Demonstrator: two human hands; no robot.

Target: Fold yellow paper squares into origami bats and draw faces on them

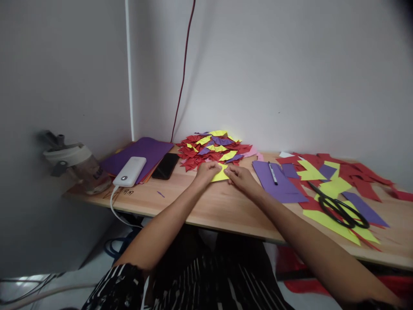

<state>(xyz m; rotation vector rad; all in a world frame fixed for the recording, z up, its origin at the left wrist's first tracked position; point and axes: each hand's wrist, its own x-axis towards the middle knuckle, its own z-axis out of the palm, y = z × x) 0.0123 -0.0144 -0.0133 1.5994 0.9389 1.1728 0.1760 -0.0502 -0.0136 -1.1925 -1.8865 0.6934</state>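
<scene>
Between my two hands is a small piece of yellow paper (220,175), held just above the wooden table. My left hand (207,172) pinches its left edge, and my right hand (238,176) grips the right edge with thumb and fingers. The fingertips hide part of the paper, so its folds are hard to make out. Right behind my hands rises a heap of folded paper pieces (211,148) in red, yellow and purple.
Black scissors (342,210) lie on cut paper strips (361,172) at the right. A pen (272,173) rests on purple paper (280,189). Leftward are a phone (165,166), a cabled white power bank (130,171), purple sheets (142,150) and a tilted bottle (80,165).
</scene>
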